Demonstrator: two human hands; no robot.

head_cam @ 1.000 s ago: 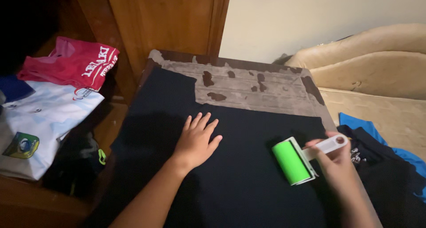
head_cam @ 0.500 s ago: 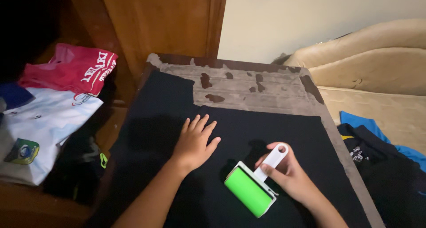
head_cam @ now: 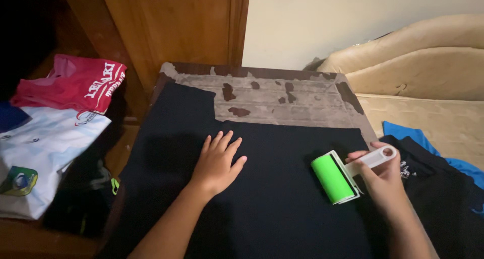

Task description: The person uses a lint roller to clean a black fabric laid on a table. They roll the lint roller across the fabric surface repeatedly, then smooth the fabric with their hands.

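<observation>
Black cloth (head_cam: 267, 188), some dark garment spread flat, covers most of the worn desk (head_cam: 282, 95), whose peeling grey-brown top shows only along the far edge. Seen from the head camera, the left hand (head_cam: 217, 163) lies palm down on the cloth near its middle, fingers spread and flat, holding nothing. The right hand (head_cam: 385, 178) is closed around the white handle of a lint roller (head_cam: 345, 173) at the right side of the cloth; the roller's bright green drum rests on the fabric, angled with the handle pointing up and to the right. Both hands are well apart, the roller between them but much nearer the right.

Left of the desk, a red shirt (head_cam: 75, 82) with white lettering lies partly over a white and pale blue shirt (head_cam: 40, 153) on a wooden surface. Right of the desk, a dark garment (head_cam: 433, 188) lies over a blue one (head_cam: 403, 132) on a beige mattress (head_cam: 433, 118); where one ends and the other begins is hard to tell in the dim light. A wooden door (head_cam: 176, 27) stands behind the desk.
</observation>
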